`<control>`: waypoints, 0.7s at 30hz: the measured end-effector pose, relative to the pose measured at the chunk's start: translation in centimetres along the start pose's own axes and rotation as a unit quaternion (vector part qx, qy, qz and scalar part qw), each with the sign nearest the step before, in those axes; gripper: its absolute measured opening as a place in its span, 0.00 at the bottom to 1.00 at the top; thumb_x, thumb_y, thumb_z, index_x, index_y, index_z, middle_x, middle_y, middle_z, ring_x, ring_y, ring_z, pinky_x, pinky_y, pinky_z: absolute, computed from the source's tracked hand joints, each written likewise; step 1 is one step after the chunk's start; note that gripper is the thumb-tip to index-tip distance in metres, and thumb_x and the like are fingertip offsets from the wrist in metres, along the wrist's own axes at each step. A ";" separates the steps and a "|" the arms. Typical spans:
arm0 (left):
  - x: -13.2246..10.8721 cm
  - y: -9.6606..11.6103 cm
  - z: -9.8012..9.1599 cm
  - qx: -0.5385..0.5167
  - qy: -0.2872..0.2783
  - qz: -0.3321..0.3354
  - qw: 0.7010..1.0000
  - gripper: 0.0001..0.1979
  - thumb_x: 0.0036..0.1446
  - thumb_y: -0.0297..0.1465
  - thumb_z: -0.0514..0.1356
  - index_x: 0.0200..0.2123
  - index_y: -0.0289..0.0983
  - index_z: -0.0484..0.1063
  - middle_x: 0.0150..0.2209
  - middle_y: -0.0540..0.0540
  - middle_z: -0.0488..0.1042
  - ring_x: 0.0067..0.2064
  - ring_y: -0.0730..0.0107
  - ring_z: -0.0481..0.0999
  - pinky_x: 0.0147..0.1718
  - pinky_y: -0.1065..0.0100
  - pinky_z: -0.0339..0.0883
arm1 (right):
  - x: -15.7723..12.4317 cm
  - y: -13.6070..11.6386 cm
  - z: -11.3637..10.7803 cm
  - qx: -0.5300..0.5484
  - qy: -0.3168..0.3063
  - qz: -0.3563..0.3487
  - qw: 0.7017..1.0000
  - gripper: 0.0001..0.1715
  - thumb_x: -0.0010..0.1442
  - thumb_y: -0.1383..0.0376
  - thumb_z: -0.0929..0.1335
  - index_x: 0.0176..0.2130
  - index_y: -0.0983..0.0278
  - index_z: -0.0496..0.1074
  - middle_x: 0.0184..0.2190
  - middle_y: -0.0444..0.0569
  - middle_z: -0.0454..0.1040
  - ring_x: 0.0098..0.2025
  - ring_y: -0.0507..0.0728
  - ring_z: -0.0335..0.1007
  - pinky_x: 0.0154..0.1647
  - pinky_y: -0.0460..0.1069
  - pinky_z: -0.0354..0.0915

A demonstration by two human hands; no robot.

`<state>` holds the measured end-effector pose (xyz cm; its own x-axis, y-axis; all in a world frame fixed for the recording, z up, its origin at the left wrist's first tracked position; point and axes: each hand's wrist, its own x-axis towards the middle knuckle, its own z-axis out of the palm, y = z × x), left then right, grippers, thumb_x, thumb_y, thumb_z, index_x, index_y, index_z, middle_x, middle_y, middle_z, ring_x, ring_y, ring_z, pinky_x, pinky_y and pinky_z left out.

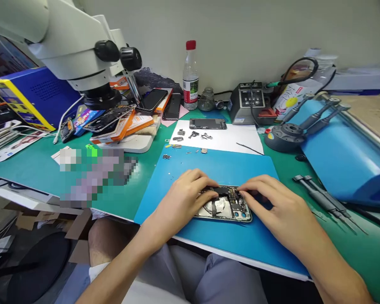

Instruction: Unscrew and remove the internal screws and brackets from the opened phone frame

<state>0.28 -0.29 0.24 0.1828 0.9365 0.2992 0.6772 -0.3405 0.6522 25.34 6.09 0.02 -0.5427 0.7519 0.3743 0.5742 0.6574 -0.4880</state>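
Metal-framed opened phone (229, 210) lay near the front edge of the blue mat (209, 166), both hands on it.
The left hand (186, 197) clamped its left end; the right hand (277, 207) drew its fingertips together on the exposed board, though whether they pinched anything could not be told. A slip there would probably tear a thin cable. The right forearm might also set the nearby screwdrivers (323, 197) rolling.

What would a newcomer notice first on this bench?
Both hands meet over an opened phone on the blue mat at the near edge: the left hand covers its left end, and the right hand touches its top edge with its fingertips. A big white microscope looms at upper left. Small metal parts lie on a white sheet behind the mat.
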 end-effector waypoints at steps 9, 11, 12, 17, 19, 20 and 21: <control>-0.1 0.2 0.1 -0.004 0.006 0.000 1.000 0.09 0.74 0.30 0.65 0.54 0.38 0.82 0.48 0.45 0.79 0.51 0.62 0.79 0.52 0.63 0.72 | -0.1 -0.1 -0.1 0.001 0.004 -0.006 1.000 0.07 0.75 0.64 0.68 0.44 0.59 0.78 0.43 0.47 0.81 0.46 0.58 0.80 0.49 0.53 0.72; -0.1 0.1 0.1 0.005 0.002 0.008 1.000 0.09 0.74 0.30 0.65 0.54 0.38 0.82 0.48 0.45 0.79 0.50 0.62 0.79 0.51 0.63 0.73 | -0.1 -0.1 -0.1 0.001 0.003 -0.006 1.000 0.06 0.75 0.65 0.69 0.44 0.59 0.78 0.44 0.47 0.81 0.46 0.58 0.79 0.49 0.53 0.72; -0.1 0.1 0.2 0.009 0.001 0.011 1.000 0.10 0.74 0.30 0.65 0.54 0.38 0.82 0.47 0.45 0.79 0.50 0.61 0.79 0.51 0.63 0.73 | -0.2 -0.1 -0.1 0.001 0.002 -0.005 1.000 0.06 0.75 0.65 0.69 0.44 0.59 0.78 0.44 0.47 0.81 0.47 0.58 0.79 0.49 0.53 0.72; -0.1 0.0 0.3 0.019 0.014 0.011 1.000 0.10 0.74 0.30 0.65 0.55 0.40 0.83 0.49 0.44 0.77 0.51 0.61 0.79 0.50 0.62 0.73 | -0.1 -0.2 -0.1 0.004 0.000 0.000 1.000 0.06 0.75 0.65 0.69 0.45 0.58 0.78 0.44 0.46 0.81 0.47 0.58 0.79 0.49 0.53 0.72; -0.1 0.0 0.3 0.027 0.014 0.011 0.999 0.10 0.74 0.31 0.66 0.54 0.40 0.83 0.47 0.45 0.76 0.49 0.61 0.78 0.48 0.63 0.73 | -0.1 -0.2 -0.1 0.002 0.001 0.002 1.000 0.06 0.75 0.65 0.69 0.45 0.58 0.78 0.44 0.46 0.81 0.47 0.58 0.79 0.49 0.53 0.71; -0.1 0.0 0.3 0.030 0.013 0.012 0.999 0.10 0.74 0.31 0.66 0.54 0.40 0.83 0.46 0.45 0.76 0.48 0.61 0.78 0.47 0.62 0.73 | -0.1 -0.3 -0.1 0.001 0.002 0.005 1.000 0.06 0.76 0.64 0.68 0.45 0.58 0.78 0.44 0.46 0.81 0.46 0.58 0.79 0.49 0.53 0.71; -0.1 0.1 0.3 0.033 0.011 0.014 0.999 0.10 0.74 0.31 0.66 0.54 0.39 0.83 0.46 0.45 0.76 0.48 0.62 0.78 0.47 0.62 0.72 | -0.2 -0.3 -0.1 0.000 0.002 0.010 1.000 0.06 0.76 0.64 0.68 0.46 0.58 0.78 0.44 0.46 0.81 0.46 0.58 0.79 0.48 0.52 0.71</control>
<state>0.51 -0.41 0.03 0.1865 0.9247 0.3320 0.7174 -0.3590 0.5970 25.33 5.76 0.24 -0.5289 0.7649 0.3677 0.5843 0.6424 -0.4960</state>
